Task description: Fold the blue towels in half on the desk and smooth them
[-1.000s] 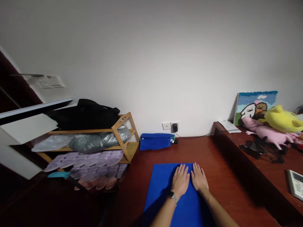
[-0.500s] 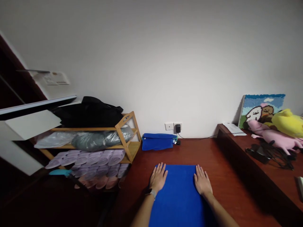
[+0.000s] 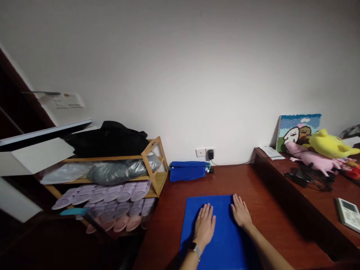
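Observation:
A blue cloth (image 3: 222, 240) lies spread flat on the reddish-brown table, its far edge straight and its near end cut off by the frame. My left hand (image 3: 204, 225) rests palm down over the cloth's left-middle part, fingers stretched out, with a watch on the wrist. At the cloth's right edge, by the far right corner, my right hand (image 3: 241, 212) lies flat with fingers extended. Neither hand grips anything. Beyond the cloth, near the wall, sits a folded blue cloth (image 3: 188, 171) with a green edge and a white tag.
Left of the table (image 3: 160, 225) stands a wooden shoe rack (image 3: 154, 168) with slippers and a black bag. A black charger (image 3: 210, 154) is plugged into the wall, its cable running right. On the raised surface at right are plush toys (image 3: 332, 144), a picture and a calculator (image 3: 350, 213).
My left hand has moved right, from the cloth's left edge to over its middle. My right hand stays at the right edge. The view has shifted slightly to the right.

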{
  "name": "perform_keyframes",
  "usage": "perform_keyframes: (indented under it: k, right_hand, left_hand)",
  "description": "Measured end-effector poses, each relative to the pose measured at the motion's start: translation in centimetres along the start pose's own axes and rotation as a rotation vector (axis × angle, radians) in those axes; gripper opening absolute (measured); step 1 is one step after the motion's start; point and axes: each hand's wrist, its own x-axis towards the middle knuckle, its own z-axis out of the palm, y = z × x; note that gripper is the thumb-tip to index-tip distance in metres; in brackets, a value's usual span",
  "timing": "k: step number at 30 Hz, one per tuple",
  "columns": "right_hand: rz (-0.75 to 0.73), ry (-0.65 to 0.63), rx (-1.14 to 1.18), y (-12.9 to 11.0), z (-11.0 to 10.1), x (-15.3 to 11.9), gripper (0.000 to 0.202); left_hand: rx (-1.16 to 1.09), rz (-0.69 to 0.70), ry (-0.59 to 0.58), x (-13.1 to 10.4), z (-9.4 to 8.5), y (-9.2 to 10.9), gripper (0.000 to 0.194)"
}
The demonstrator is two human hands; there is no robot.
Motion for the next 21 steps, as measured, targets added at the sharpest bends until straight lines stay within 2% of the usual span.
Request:
perform_keyframes:
  k: [3,5,7,10,12,14,17,21]
  right_hand:
    - [-0.009,0.060,-0.014,0.3,0.2,-1.9,0.069]
    - [-0.013,0.052,-0.036,0.8,0.7,-3.1,0.069]
    - [-0.033,0.026,-0.060,1.3,1.3,-3.9,0.069]
    - [-0.046,0.025,-0.082,1.6,1.7,-4.3,0.069]
    - [-0.031,0.029,-0.085,1.5,1.6,-4.3,0.069]
    - [-0.021,0.024,-0.084,1.3,1.4,-4.2,0.069]
    - [-0.008,0.019,-0.085,1.0,1.2,-4.3,0.070]
    - [0.012,0.025,-0.100,0.7,1.3,-4.5,0.069]
  left_hand:
    - [-0.110,0.147,-0.049,-0.4,1.5,5.5,0.056]
    - [-0.155,0.170,-0.090,0.1,2.4,8.4,0.057]
    - [-0.174,0.156,-0.126,0.8,3.1,10.4,0.058]
    - [-0.190,0.152,-0.148,1.4,3.7,11.1,0.059]
    - [-0.193,0.133,-0.151,1.4,3.6,10.4,0.059]
    - [-0.170,0.072,-0.168,0.9,3.1,8.8,0.062]
    - [-0.083,-0.066,-0.188,-0.4,1.6,5.0,0.066]
    - [0.050,-0.199,-0.153,-3.3,-0.3,-0.6,0.069]
